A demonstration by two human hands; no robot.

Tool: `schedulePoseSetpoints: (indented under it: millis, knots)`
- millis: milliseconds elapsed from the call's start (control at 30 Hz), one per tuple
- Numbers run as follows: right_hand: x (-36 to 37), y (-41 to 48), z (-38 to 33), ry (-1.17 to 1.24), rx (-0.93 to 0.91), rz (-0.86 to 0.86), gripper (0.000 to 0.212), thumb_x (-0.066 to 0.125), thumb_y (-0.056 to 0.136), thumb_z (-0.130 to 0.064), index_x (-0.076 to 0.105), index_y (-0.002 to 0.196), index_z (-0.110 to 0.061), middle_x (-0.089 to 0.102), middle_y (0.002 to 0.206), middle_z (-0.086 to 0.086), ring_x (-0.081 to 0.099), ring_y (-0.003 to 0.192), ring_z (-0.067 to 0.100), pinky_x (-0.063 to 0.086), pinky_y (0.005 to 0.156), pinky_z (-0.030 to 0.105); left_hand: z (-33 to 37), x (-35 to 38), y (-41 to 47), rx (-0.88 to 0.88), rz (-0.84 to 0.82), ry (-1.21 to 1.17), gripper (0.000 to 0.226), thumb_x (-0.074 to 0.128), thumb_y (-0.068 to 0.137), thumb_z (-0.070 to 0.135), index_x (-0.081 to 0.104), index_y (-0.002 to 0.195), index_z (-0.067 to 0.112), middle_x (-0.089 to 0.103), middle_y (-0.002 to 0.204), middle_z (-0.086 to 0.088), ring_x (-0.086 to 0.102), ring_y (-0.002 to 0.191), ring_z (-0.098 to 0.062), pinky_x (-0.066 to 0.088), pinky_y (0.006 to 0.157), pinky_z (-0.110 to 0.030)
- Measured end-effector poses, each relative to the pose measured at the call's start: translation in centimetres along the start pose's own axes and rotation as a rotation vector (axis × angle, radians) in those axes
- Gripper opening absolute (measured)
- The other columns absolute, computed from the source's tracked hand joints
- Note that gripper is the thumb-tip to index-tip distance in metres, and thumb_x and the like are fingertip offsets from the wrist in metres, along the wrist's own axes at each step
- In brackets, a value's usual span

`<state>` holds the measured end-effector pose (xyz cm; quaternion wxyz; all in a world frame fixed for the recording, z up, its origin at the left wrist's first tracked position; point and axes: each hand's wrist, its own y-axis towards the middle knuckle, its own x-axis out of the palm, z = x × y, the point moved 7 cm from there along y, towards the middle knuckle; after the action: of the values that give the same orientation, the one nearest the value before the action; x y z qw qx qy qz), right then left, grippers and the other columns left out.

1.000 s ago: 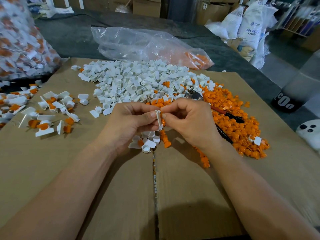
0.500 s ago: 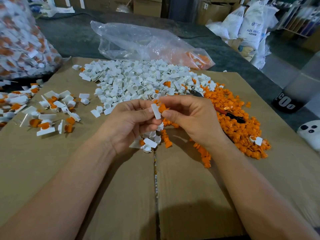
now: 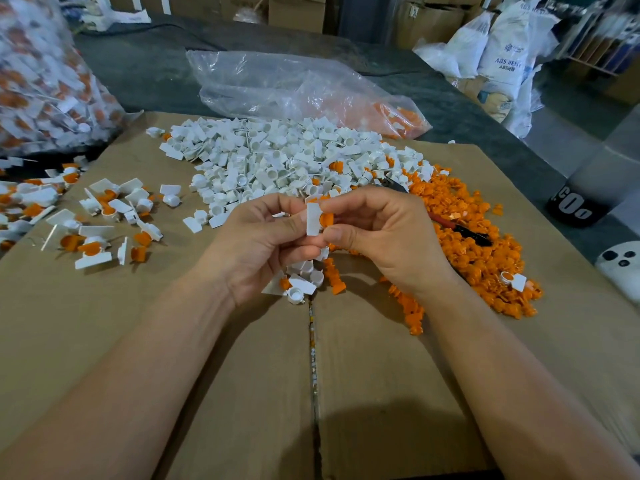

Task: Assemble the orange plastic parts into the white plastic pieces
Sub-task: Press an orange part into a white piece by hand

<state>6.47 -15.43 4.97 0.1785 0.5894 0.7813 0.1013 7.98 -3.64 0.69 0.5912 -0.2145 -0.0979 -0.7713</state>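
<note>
Lifted a little since a second ago, the left hand [image 3: 256,244] pinches a white piece [image 3: 313,220] while the right hand [image 3: 377,233] pinches an orange part [image 3: 326,220] against its side (loose heaps [image 3: 277,161] lie behind on cardboard [image 3: 207,375]).

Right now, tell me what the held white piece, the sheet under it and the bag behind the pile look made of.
White piece: likely moulded plastic, smooth, slight sheen. Sheet: apparently cardboard, matte brown, flap seam visible. Bag: thin clear plastic film, glossy, crinkled.
</note>
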Motion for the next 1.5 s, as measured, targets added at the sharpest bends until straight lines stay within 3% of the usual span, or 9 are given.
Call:
schedulePoseSetpoints:
  millis: [167, 233, 300, 433, 667, 800, 1100, 1400, 1500]
  knots:
    - [-0.4, 0.0, 0.1, -0.026, 0.003, 0.05, 0.032, 0.066, 0.07, 0.011, 0.064, 0.084, -0.018, 0.068, 0.078, -0.012, 0.066, 0.075, 0.002, 0.052, 0.07, 0.016, 0.0, -0.4, 0.0, 0.058, 0.059, 0.208, 0.019, 0.066, 0.064, 0.022, 0.059, 0.073, 0.006, 0.066, 0.055, -0.007, 0.06, 0.043, -0.011, 0.047, 0.04, -0.017]
    - [-0.5, 0.1, 0.3, -0.06, 0.009, 0.072, 0.033, 0.068, 0.07, 0.009, 0.065, 0.082, -0.021, 0.067, 0.077, -0.013, 0.066, 0.075, 0.002, 0.052, 0.07, 0.016, 0.3, -0.5, 0.1, 0.112, 0.079, 0.228, 0.008, 0.065, 0.072, 0.015, 0.063, 0.071, 0.007, 0.066, 0.056, -0.006, 0.061, 0.046, -0.012, 0.048, 0.043, -0.018]
    - [-0.6, 0.2, 0.4, -0.098, 0.016, 0.086, 0.031, 0.069, 0.07, 0.007, 0.065, 0.083, -0.021, 0.067, 0.08, -0.009, 0.066, 0.076, 0.003, 0.053, 0.072, 0.017, 0.7, -0.7, 0.1, 0.132, 0.081, 0.185, 0.012, 0.062, 0.076, 0.003, 0.068, 0.068, 0.008, 0.067, 0.059, -0.006, 0.062, 0.049, -0.014, 0.05, 0.046, -0.019]
    - [-0.5, 0.2, 0.7, -0.124, 0.031, 0.064, 0.029, 0.07, 0.07, 0.003, 0.066, 0.081, -0.024, 0.068, 0.078, -0.013, 0.066, 0.075, 0.002, 0.051, 0.071, 0.015, 0.8, -0.2, -0.2, 0.119, 0.022, 0.24, 0.006, 0.07, 0.055, 0.014, 0.07, 0.061, 0.014, 0.067, 0.058, -0.006, 0.064, 0.05, -0.015, 0.052, 0.048, -0.021]
    - [-0.1, 0.1, 0.9, -0.173, 0.032, 0.034, 0.033, 0.072, 0.069, 0.003, 0.066, 0.08, -0.028, 0.067, 0.077, -0.013, 0.066, 0.077, 0.004, 0.053, 0.074, 0.02, 0.5, -0.2, -0.1, 0.077, 0.038, 0.291, 0.01, 0.069, 0.066, -0.001, 0.061, 0.069, 0.004, 0.065, 0.054, -0.008, 0.064, 0.048, -0.015, 0.053, 0.047, -0.02]
    - [0.1, 0.0, 0.5, -0.197, 0.019, -0.005, 0.036, 0.072, 0.069, 0.004, 0.065, 0.087, -0.026, 0.067, 0.085, -0.005, 0.068, 0.082, 0.011, 0.055, 0.079, 0.028, 0.6, -0.4, 0.0, 0.08, 0.056, 0.281, 0.014, 0.064, 0.073, -0.007, 0.061, 0.065, 0.004, 0.064, 0.052, -0.009, 0.064, 0.046, -0.015, 0.052, 0.046, -0.02]
    - [-0.1, 0.1, 0.6, -0.154, 0.056, 0.013, 0.051, 0.074, 0.065, 0.008, 0.058, 0.095, -0.03, 0.064, 0.09, -0.008, 0.065, 0.082, 0.001, 0.053, 0.075, 0.019, 0.9, -0.2, -0.2, 0.108, 0.052, 0.272, 0.013, 0.066, 0.072, -0.006, 0.062, 0.065, 0.004, 0.065, 0.054, -0.01, 0.064, 0.048, -0.016, 0.051, 0.046, -0.02]
    - [0.0, 0.1, 1.0, -0.117, 0.021, -0.004, 0.041, 0.07, 0.067, 0.011, 0.062, 0.09, -0.022, 0.067, 0.081, -0.013, 0.067, 0.077, 0.002, 0.051, 0.07, 0.014, 1.1, -0.3, -0.3, 0.106, 0.052, 0.309, 0.018, 0.068, 0.07, -0.004, 0.064, 0.059, 0.01, 0.065, 0.054, -0.008, 0.063, 0.046, -0.014, 0.047, 0.042, -0.018]
    - [0.2, 0.0, 0.7, -0.115, -0.031, -0.004, 0.044, 0.068, 0.068, 0.012, 0.061, 0.103, -0.013, 0.067, 0.081, -0.006, 0.067, 0.073, 0.003, 0.051, 0.069, 0.014, 1.0, -0.3, -0.3, 0.095, 0.056, 0.307, 0.017, 0.067, 0.071, -0.004, 0.063, 0.06, 0.009, 0.064, 0.052, -0.008, 0.062, 0.046, -0.014, 0.048, 0.043, -0.017]
